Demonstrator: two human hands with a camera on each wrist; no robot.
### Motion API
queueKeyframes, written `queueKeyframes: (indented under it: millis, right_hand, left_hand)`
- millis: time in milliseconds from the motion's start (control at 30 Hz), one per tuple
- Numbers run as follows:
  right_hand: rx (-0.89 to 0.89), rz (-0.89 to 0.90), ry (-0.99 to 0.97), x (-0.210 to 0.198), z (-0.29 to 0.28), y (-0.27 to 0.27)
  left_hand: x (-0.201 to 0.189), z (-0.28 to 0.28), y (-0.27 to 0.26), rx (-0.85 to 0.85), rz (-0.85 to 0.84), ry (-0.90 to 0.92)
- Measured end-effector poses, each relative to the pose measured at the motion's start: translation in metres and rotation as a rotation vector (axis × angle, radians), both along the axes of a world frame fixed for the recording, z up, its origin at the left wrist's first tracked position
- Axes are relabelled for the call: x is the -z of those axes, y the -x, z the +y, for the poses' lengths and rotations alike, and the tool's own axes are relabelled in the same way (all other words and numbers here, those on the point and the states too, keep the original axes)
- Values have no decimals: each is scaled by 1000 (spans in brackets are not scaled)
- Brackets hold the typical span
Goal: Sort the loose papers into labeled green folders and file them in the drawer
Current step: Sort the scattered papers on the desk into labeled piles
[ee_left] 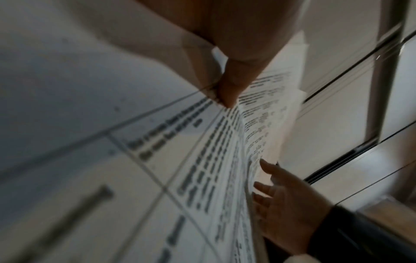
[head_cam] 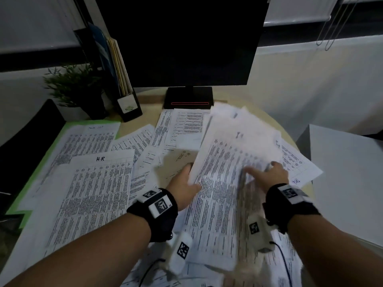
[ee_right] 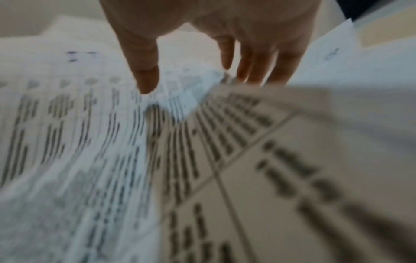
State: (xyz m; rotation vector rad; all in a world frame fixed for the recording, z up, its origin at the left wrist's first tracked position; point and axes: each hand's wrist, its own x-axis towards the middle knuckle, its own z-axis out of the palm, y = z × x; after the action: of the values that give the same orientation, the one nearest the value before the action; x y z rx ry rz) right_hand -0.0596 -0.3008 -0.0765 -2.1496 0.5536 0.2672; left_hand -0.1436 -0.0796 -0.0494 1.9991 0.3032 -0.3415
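Loose printed papers cover the round desk [head_cam: 269,123]. My left hand [head_cam: 186,183] pinches the left edge of a lifted stack of printed sheets [head_cam: 223,166], thumb on top and fingers underneath; the left wrist view shows the same pinch of my left hand [ee_left: 225,96] on the stack [ee_left: 254,124]. My right hand [head_cam: 267,175] lies with straight, spread fingers on the stack's right side, blurred by motion, and in its own wrist view the right hand [ee_right: 191,76] touches the printed sheet [ee_right: 112,142]. A green folder [head_cam: 44,162] lies at the left under a sheet marked H-R [head_cam: 93,193].
A dark monitor [head_cam: 182,38] on its stand [head_cam: 188,98] fills the back of the desk. A potted plant [head_cam: 76,88] and a black file holder with folders [head_cam: 124,96] stand at back left. A white surface [head_cam: 348,172] sits at the right.
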Motion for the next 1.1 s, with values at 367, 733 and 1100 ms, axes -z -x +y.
queueKeyframes:
  millis: [367, 733, 1100]
  right_hand:
    - [-103, -497, -685, -104, -31, -5]
    - [-153, -788, -649, -143, 0, 20]
    - [-186, -796, -727, -156, -3, 16]
  left_hand:
    - [-96, 15, -20, 15, -268, 246]
    - [-116, 16, -19, -197, -536, 202]
    - [-131, 15, -21, -127, -497, 314]
